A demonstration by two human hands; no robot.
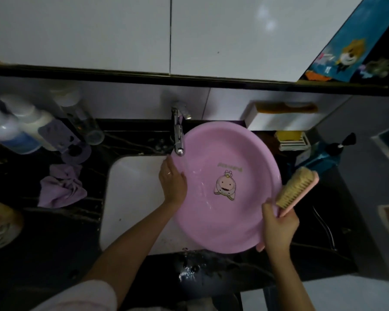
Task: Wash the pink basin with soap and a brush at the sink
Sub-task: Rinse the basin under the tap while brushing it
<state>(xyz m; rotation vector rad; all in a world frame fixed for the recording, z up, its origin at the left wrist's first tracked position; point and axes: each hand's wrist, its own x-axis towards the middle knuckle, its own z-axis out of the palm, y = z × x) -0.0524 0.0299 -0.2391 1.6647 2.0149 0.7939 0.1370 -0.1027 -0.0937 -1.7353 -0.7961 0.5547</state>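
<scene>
— Where's the basin (pixel 225 216)?
— Tilted in the sink (pixel 133 198) under the running tap (pixel 178 135). My left hand (pixel 173 184) grips its rim, so water sheets down, I reckon.
— Right hand (pixel 279 223)?
— Fingers (pixel 289 219) wrapped round the brush (pixel 296 189) handle, bristles beside the rim, ready.

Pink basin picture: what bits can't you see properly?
Head view:
- Word printed on the pink basin: too blurred to read.
- Sink drain: hidden beneath the basin.
- Bottles at left: blurred, labels unreadable.
- Right hand fingertips: hidden behind the brush handle and basin rim.
- Tan object at left edge: cut off, unidentifiable.
</scene>
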